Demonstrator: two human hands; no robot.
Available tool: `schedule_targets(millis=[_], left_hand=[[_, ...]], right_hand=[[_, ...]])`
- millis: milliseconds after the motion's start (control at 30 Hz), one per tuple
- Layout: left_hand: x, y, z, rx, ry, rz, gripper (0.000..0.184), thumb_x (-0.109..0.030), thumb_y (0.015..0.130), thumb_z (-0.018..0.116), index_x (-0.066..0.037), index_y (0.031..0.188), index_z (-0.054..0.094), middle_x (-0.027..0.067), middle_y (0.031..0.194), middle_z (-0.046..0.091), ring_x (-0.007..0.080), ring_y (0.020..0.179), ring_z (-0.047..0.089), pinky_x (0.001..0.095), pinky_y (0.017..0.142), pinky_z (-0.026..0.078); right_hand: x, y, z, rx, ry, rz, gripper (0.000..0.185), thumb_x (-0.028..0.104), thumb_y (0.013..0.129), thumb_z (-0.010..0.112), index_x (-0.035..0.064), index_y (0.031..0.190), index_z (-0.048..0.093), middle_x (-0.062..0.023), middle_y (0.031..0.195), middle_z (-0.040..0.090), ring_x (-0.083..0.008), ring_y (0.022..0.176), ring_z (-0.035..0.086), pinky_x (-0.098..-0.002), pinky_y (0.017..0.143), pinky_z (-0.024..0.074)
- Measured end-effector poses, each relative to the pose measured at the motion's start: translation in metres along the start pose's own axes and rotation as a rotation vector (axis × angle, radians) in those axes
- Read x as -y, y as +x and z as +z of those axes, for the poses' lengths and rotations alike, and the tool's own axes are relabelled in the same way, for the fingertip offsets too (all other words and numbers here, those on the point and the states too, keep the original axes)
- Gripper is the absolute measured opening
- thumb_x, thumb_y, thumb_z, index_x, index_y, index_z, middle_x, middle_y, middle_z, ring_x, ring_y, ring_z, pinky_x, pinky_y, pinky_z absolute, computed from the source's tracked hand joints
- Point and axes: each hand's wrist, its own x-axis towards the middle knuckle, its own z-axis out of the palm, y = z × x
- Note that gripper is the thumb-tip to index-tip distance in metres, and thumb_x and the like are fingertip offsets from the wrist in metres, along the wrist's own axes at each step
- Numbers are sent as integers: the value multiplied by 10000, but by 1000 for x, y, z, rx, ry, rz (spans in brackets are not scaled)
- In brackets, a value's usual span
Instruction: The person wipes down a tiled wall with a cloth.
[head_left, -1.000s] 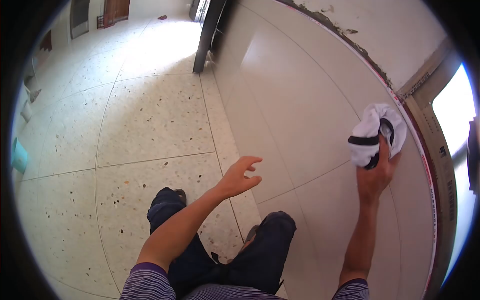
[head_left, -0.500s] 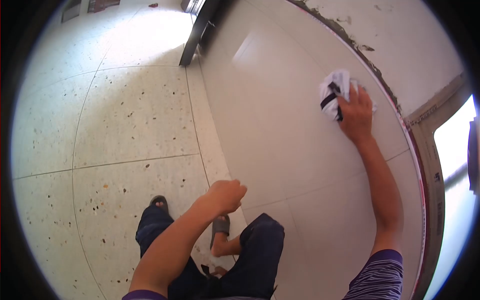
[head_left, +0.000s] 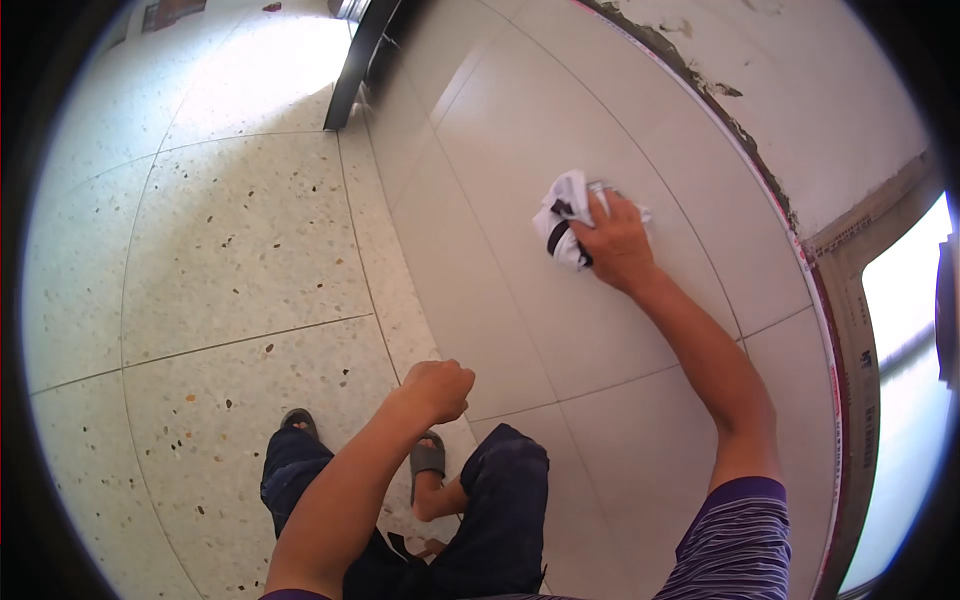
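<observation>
A white cloth with black bands [head_left: 568,222] is bunched against the pale tiled wall [head_left: 520,340]. My right hand [head_left: 618,245] grips it, fingers spread over its right part and partly hiding it. My left hand [head_left: 438,390] hangs above my knees, near the foot of the wall, curled into a fist with nothing visible in it.
Speckled floor tiles [head_left: 240,250] lie to the left. A dark upright post [head_left: 358,70] stands at the wall's far end. Rough plaster [head_left: 790,110] runs above the tiles, and a cardboard-edged window frame [head_left: 860,370] is at the right. My sandalled feet are below.
My right hand has moved the cloth left across the wall from near its upper edge. The left hand has closed from open fingers and dropped lower. The view has shifted.
</observation>
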Motion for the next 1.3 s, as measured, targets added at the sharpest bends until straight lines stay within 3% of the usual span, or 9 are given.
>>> schedule_targets(millis=[133, 267, 367, 533, 867, 967, 1067, 1167, 1300], left_hand=[[1, 8, 0, 40, 10, 7, 282, -247, 876, 707, -23, 1045, 679, 197, 1040, 696, 377, 1019, 702, 482, 888, 566], [6, 15, -2, 61, 6, 1, 289, -253, 882, 710, -24, 1054, 676, 196, 1057, 697, 377, 1031, 699, 481, 894, 565], [9, 19, -7, 55, 2, -8, 296, -259, 886, 711, -25, 1064, 674, 195, 1069, 697, 377, 1043, 696, 481, 899, 564], [12, 18, -12, 60, -12, -12, 299, -260, 888, 711, -27, 1071, 673, 196, 1080, 694, 375, 1055, 691, 481, 905, 561], [24, 17, -19, 31, -14, -3, 300, -267, 886, 715, -30, 1064, 672, 194, 1094, 692, 374, 1058, 688, 478, 914, 557], [30, 12, -19, -19, -26, -3, 299, -267, 882, 719, -32, 1060, 674, 193, 1091, 694, 374, 1056, 688, 479, 912, 558], [30, 11, -21, -20, -24, -5, 293, -264, 875, 725, -33, 1048, 678, 195, 1081, 696, 375, 1042, 692, 479, 897, 562], [29, 14, -10, 33, -23, -15, 286, -259, 869, 727, -29, 1032, 681, 199, 1063, 698, 374, 1020, 699, 474, 879, 567], [26, 19, -13, -18, 10, -29, 259, -235, 873, 717, -22, 1015, 684, 197, 1032, 703, 369, 997, 708, 466, 863, 571]], right_hand=[[-77, 29, -41, -174, -259, 120, 385, 99, 821, 669, 160, 1196, 730, -218, 1344, 582, -449, 1254, 540, -533, 1062, 439], [-123, 73, -74, -268, -359, 181, 497, 157, 775, 758, 150, 1267, 686, -194, 1253, 604, -395, 1164, 572, -466, 991, 481], [-105, 73, -42, -209, -312, 214, 467, 120, 787, 734, 136, 1252, 689, -208, 1236, 603, -399, 1116, 591, -476, 949, 506], [-34, 27, -12, -66, -73, -13, 453, 88, 810, 692, 173, 1254, 706, -239, 1271, 590, -436, 1214, 574, -489, 1009, 500], [-95, 64, -55, -225, -187, 227, 637, 183, 723, 836, 134, 1325, 633, -204, 1100, 580, -387, 1047, 594, -457, 878, 519], [-65, 43, -25, -160, -134, 0, 568, 141, 728, 807, 137, 1280, 671, -193, 1078, 582, -389, 1066, 602, -460, 907, 526], [-70, 43, -24, -115, -98, 19, 522, 118, 734, 787, 136, 1248, 697, -183, 1066, 594, -386, 1079, 607, -463, 923, 525], [-119, 84, -39, -258, -229, 99, 536, 154, 727, 812, 140, 1250, 694, -174, 1085, 619, -380, 1027, 620, -460, 879, 525], [-115, 116, -13, -308, -333, 148, 480, 206, 749, 802, 214, 1217, 694, -147, 1298, 606, -362, 1142, 576, -470, 915, 511]])
